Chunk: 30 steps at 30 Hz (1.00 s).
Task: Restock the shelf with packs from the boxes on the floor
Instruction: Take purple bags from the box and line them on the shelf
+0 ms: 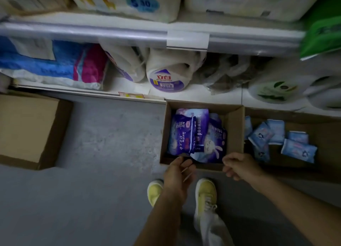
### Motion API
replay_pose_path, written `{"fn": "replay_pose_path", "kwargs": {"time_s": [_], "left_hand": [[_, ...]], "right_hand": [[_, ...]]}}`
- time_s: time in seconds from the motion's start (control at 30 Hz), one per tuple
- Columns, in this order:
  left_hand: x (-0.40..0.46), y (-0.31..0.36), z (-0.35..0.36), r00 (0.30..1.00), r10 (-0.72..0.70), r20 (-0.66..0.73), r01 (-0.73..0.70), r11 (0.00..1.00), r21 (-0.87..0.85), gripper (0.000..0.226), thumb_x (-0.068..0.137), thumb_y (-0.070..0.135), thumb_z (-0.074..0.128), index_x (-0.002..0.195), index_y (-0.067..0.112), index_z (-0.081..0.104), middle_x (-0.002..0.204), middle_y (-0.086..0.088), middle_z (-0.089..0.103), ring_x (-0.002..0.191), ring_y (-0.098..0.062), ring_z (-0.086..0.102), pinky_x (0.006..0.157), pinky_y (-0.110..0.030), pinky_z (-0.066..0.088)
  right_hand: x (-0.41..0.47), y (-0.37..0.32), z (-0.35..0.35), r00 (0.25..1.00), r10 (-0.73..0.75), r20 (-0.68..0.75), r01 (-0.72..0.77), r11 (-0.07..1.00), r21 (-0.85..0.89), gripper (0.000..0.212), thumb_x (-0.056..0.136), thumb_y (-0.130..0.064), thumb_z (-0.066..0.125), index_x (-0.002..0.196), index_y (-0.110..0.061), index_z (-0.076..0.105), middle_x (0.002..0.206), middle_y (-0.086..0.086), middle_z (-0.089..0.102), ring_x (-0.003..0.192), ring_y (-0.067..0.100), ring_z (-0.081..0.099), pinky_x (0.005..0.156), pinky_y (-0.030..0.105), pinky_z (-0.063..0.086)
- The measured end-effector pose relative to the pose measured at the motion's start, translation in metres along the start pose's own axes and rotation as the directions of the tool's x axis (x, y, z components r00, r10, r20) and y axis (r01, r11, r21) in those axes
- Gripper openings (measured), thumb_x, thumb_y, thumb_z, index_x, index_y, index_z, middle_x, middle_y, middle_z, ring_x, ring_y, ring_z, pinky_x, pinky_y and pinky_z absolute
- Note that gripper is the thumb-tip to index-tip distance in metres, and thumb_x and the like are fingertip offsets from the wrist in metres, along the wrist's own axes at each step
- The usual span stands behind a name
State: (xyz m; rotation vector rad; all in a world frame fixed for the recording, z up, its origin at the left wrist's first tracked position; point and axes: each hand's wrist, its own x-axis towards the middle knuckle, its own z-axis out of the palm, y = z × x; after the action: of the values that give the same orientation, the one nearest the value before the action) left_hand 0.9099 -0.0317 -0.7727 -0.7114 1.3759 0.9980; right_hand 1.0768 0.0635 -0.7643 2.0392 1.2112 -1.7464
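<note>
Two yellow shoes (pixel 205 194) are seen on the grey floor (pixel 103 135). Just beyond, the left hand (pixel 178 175) and right hand (pixel 239 165) are held loosely curled, grasping nothing, at the near rim of an open box (pixel 234 127). Purple packs (pixel 186 133) lie inside it. Farther back, the shelf (pixel 199 92) is stocked.

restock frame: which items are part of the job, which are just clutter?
Job:
- open cardboard box of purple packs
- open cardboard box of small light-blue packs
- white shelf
- left hand and right hand, both at the purple-pack box's near edge, holding nothing

Lying about:
- closed brown cardboard box at left
- white jug with purple label
- yellow shoes
</note>
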Motion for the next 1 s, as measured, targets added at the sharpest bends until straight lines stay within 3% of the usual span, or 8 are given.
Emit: {"fn": "replay_pose_path", "kwargs": {"time_s": [0.13, 0.23, 0.37, 0.47, 0.57, 0.63, 0.73, 1.0], "left_hand": [[0.053, -0.006, 0.003, 0.999, 0.016, -0.036, -0.013, 0.996, 0.093, 0.015, 0.096, 0.017, 0.056, 0.109, 0.011, 0.063, 0.080, -0.006, 0.068, 0.074, -0.020, 0.063, 0.067, -0.033, 0.051], [0.101, -0.010, 0.008, 0.984, 0.170, -0.045, -0.143, 0.923, 0.357, 0.002, 0.095, 0.014, 0.059, 0.094, 0.015, 0.061, 0.088, -0.009, 0.063, 0.076, -0.017, 0.059, 0.064, -0.028, 0.048], [0.161, -0.025, 0.011, 0.909, 0.384, 0.160, -0.285, 0.293, 0.913, 0.057, 0.084, 0.047, 0.070, 0.129, 0.022, 0.047, 0.129, -0.001, 0.053, 0.119, -0.022, 0.055, 0.092, -0.042, 0.052], [0.186, -0.029, 0.020, 0.848, 0.477, 0.229, -0.238, -0.044, 0.970, 0.079, 0.078, 0.054, 0.072, 0.139, 0.021, 0.034, 0.139, -0.002, 0.042, 0.130, -0.024, 0.043, 0.094, -0.044, 0.046], [0.208, -0.025, 0.019, 0.785, 0.542, 0.299, -0.193, -0.244, 0.950, 0.064, 0.085, 0.045, 0.068, 0.136, 0.019, 0.040, 0.139, -0.005, 0.043, 0.128, -0.027, 0.044, 0.093, -0.044, 0.046], [0.216, -0.021, 0.013, 0.767, 0.551, 0.328, -0.206, -0.273, 0.940, 0.047, 0.092, 0.041, 0.060, 0.134, 0.021, 0.048, 0.141, -0.004, 0.042, 0.129, -0.026, 0.042, 0.092, -0.044, 0.047], [0.212, -0.012, 0.004, 0.737, 0.583, 0.343, -0.319, -0.148, 0.936, 0.036, 0.095, 0.035, 0.059, 0.127, 0.020, 0.055, 0.143, 0.000, 0.041, 0.132, -0.021, 0.039, 0.093, -0.042, 0.050], [0.150, 0.027, -0.005, 0.698, 0.682, 0.219, -0.523, 0.275, 0.807, 0.026, 0.094, 0.019, 0.060, 0.120, 0.019, 0.058, 0.117, -0.001, 0.066, 0.105, -0.019, 0.063, 0.091, -0.042, 0.054]], "right_hand": [[0.057, 0.006, 0.020, 1.000, 0.003, -0.004, -0.003, 1.000, 0.013, 0.013, 0.097, -0.011, 0.054, 0.107, -0.010, 0.062, 0.089, 0.010, 0.065, 0.069, 0.017, 0.057, 0.056, 0.025, 0.043], [0.101, 0.009, 0.035, 1.000, 0.012, -0.025, -0.012, 1.000, 0.001, 0.010, 0.096, -0.014, 0.056, 0.105, -0.014, 0.059, 0.113, 0.012, 0.058, 0.095, 0.023, 0.058, 0.059, 0.026, 0.044], [0.159, 0.019, 0.055, 0.995, 0.077, -0.063, -0.077, 0.997, -0.014, 0.024, 0.094, -0.019, 0.059, 0.118, -0.018, 0.055, 0.135, 0.015, 0.047, 0.121, 0.036, 0.050, 0.066, 0.033, 0.050], [0.192, 0.028, 0.070, 0.991, 0.111, -0.077, -0.110, 0.994, 0.026, 0.022, 0.094, -0.021, 0.061, 0.116, -0.019, 0.058, 0.128, 0.014, 0.055, 0.115, 0.034, 0.055, 0.059, 0.031, 0.048], [0.217, 0.037, 0.086, 0.991, 0.101, -0.085, -0.099, 0.995, 0.026, 0.020, 0.088, -0.025, 0.067, 0.106, -0.019, 0.061, 0.117, 0.013, 0.063, 0.105, 0.032, 0.061, 0.060, 0.031, 0.050], [0.223, 0.038, 0.095, 0.991, 0.059, -0.119, -0.057, 0.998, 0.018, 0.024, 0.085, -0.021, 0.071, 0.106, -0.013, 0.064, 0.112, 0.011, 0.064, 0.104, 0.031, 0.061, 0.072, 0.035, 0.053], [0.220, 0.031, 0.099, 0.987, 0.021, -0.157, -0.022, 1.000, -0.003, 0.022, 0.086, -0.014, 0.070, 0.106, -0.006, 0.066, 0.105, 0.005, 0.060, 0.105, 0.027, 0.058, 0.084, 0.033, 0.046], [0.147, -0.001, 0.057, 0.969, -0.165, -0.183, 0.165, 0.986, -0.016, 0.009, 0.094, -0.015, 0.058, 0.102, -0.012, 0.059, 0.107, 0.003, 0.052, 0.100, 0.021, 0.054, 0.071, 0.028, 0.044]]}}
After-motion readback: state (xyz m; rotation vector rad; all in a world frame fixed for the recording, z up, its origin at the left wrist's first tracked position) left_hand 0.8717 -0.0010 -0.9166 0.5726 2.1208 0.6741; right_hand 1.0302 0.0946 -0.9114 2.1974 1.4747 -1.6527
